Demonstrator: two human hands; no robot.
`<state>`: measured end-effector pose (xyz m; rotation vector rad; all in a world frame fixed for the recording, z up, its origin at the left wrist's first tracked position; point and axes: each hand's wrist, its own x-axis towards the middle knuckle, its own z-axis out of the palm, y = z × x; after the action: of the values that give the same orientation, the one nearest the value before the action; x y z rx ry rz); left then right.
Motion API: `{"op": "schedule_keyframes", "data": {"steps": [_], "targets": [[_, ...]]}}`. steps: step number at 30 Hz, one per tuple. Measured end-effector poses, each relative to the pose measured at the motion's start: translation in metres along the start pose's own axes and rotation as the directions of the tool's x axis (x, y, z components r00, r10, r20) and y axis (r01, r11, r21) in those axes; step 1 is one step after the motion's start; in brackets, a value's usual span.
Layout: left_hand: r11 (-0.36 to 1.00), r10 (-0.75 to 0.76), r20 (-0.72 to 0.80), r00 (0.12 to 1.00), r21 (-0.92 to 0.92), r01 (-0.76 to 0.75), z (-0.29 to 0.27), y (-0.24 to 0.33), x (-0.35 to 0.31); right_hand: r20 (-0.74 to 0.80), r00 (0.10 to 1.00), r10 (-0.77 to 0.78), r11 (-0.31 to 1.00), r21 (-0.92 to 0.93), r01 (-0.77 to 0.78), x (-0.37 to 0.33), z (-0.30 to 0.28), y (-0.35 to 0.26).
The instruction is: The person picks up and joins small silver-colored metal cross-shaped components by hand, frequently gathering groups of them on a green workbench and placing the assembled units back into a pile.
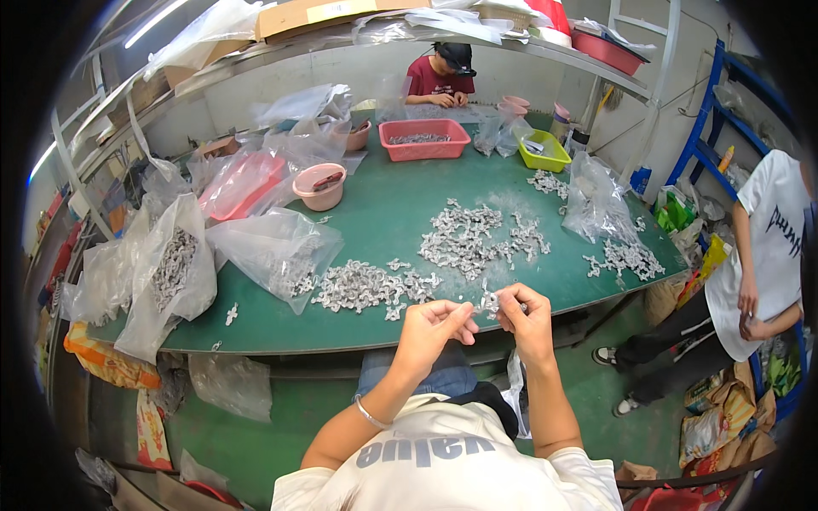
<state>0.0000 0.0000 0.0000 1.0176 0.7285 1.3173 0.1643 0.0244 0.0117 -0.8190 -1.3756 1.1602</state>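
Observation:
Just over the table's front edge, my right hand (526, 319) pinches a small grey metal part (489, 301) between thumb and fingertips. My left hand (439, 330) is beside it, with thumb and forefinger pressed together close to the part. Whatever those left fingertips hold is too small to make out. Beyond my hands lies a loose pile of similar lobed grey metal parts (460, 238). A second pile of metal parts (362, 285) spreads to the left of it, partly against a clear plastic bag (277, 247).
On the green table (375, 200) are a red tray (426, 152), a pink bowl (319, 198), a yellow-green basket (545, 162) and more parts (626, 260). Bags (175, 272) crowd the left. One person (439, 81) works across the table; another (758, 247) stands at right.

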Motion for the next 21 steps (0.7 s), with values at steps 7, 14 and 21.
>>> {"op": "schedule_keyframes", "data": {"steps": [7,14,21], "targets": [[0.981,-0.069,0.093,0.993,-0.174,0.085,-0.011,0.001,-0.017,-0.001,0.998,-0.061,0.992,-0.111,0.060,-0.012,0.017,-0.007],[0.975,-0.069,0.144,0.987,-0.202,0.097,-0.014,-0.006,-0.012,-0.074,0.991,-0.110,0.993,-0.042,0.107,-0.013,0.023,-0.002],[0.993,0.075,0.019,0.997,-0.088,-0.074,0.004,-0.008,-0.006,-0.231,0.971,-0.064,0.998,0.013,0.069,0.000,0.018,0.005]]}}
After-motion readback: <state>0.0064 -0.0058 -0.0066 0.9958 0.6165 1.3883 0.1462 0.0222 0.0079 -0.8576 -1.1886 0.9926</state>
